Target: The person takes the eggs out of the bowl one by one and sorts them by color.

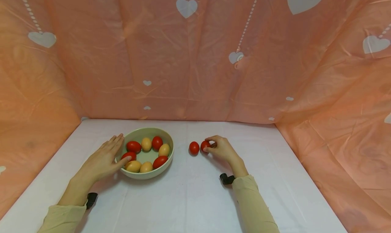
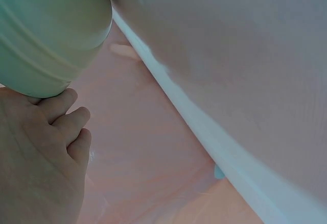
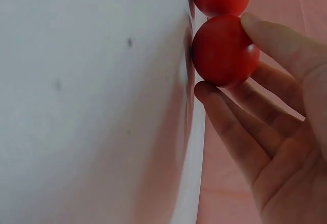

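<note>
A pale green bowl (image 1: 149,175) holds several red and yellow oval tomatoes (image 1: 146,144). My left hand (image 1: 102,158) rests against the bowl's left side, its fingers straight and its thumb reaching over the rim. Seen from the left wrist, the bowl's ribbed outer wall (image 2: 51,40) hides part of that hand. To the right of the bowl, my right hand (image 1: 222,148) pinches a small red tomato (image 3: 222,51) between thumb and fingertips, close to the tabletop. Another red tomato (image 1: 193,148) lies just left of it.
White cloth covers the table (image 1: 165,206). An orange curtain (image 1: 183,56) with pale hearts hangs along the back and both sides. Each wrist bears a small black camera, such as the right one (image 1: 226,179).
</note>
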The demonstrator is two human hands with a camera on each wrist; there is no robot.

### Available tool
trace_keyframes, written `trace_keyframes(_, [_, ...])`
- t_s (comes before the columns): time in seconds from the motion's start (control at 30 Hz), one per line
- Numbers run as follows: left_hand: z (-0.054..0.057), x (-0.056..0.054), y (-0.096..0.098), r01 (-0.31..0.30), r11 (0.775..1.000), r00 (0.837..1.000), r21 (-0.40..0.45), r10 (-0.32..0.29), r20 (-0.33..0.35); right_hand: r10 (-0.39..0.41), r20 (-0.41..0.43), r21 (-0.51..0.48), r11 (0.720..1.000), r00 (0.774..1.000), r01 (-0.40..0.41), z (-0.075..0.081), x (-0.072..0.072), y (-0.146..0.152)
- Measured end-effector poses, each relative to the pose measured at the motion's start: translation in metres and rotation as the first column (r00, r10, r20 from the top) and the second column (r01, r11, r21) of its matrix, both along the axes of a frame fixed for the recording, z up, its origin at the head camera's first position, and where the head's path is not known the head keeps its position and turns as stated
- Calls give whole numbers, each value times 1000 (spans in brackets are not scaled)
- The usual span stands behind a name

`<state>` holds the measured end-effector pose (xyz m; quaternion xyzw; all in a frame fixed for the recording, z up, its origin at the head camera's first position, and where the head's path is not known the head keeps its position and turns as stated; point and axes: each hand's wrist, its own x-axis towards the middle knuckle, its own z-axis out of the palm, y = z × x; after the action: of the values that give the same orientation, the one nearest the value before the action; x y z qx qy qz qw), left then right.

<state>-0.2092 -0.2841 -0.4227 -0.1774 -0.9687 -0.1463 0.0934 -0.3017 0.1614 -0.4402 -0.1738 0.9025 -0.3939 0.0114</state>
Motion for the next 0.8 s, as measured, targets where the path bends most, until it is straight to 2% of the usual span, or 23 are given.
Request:
trace_keyframes(0.47, [0,0,0,3,1000,1000,0,-3,-1,58,-65,33,998,996,-56,-1,-1,-1])
trace_keyframes(0.8, [1,1,0,-1,1000,1000,-2,1,9,58,-61,50,997,996,-55,-1,-2,-1])
